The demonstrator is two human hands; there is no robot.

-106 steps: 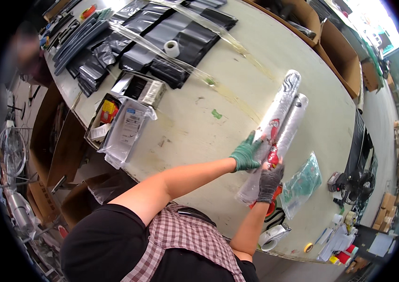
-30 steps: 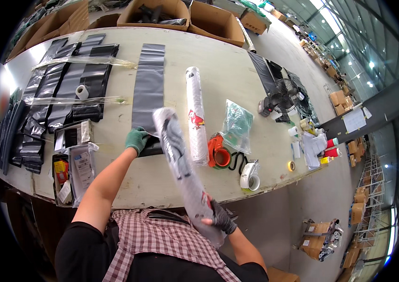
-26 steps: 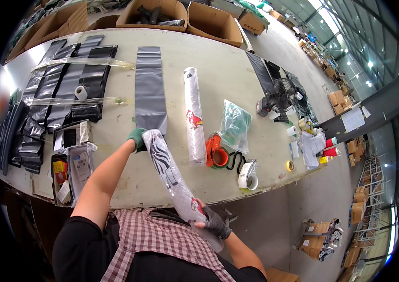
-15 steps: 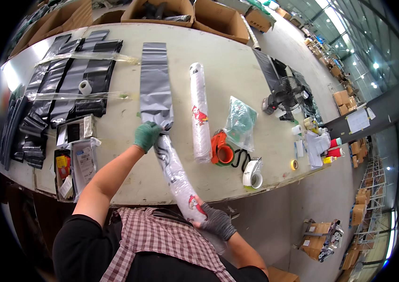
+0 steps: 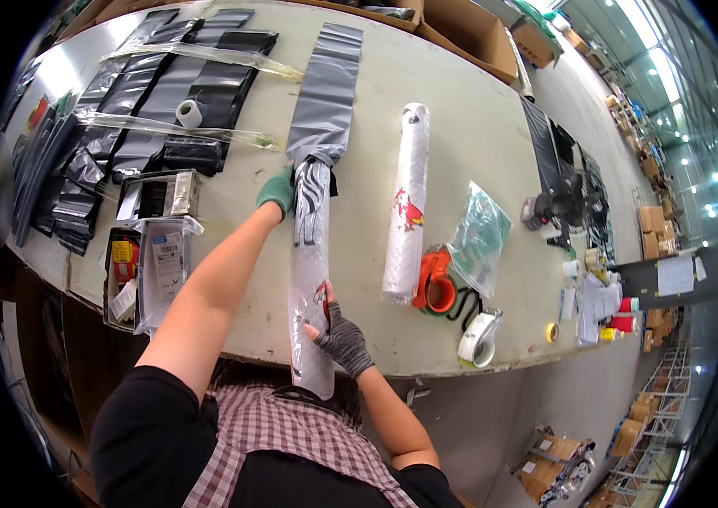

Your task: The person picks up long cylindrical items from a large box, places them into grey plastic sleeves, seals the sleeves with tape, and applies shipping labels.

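Note:
A long white plastic-wrapped roll (image 5: 311, 262) with black and red print lies lengthwise before me, its far end inside the mouth of a grey plastic bag (image 5: 325, 93). My left hand (image 5: 277, 193), in a green glove, is closed at the left edge of the bag's mouth; its fingertips are partly hidden. Lower down, my right hand (image 5: 342, 340), in a grey striped glove with bare fingertips, grips the roll from the right side. The roll's near end sticks out past the table's front edge. A second wrapped roll (image 5: 407, 203) lies to the right.
On the table (image 5: 367, 339), an orange tape dispenser (image 5: 437, 284), black scissors handles (image 5: 464, 306), a clear bag with green contents (image 5: 481, 237) and a white tape roll (image 5: 481, 339) lie right. Stacked grey bags (image 5: 173, 93) and small boxes (image 5: 151, 262) are left. Cardboard boxes (image 5: 469, 34) stand behind.
The roll has swung straighter in line with the bag and moved away from me, its far end now at the bag's mouth. My right hand has moved forward and left along it.

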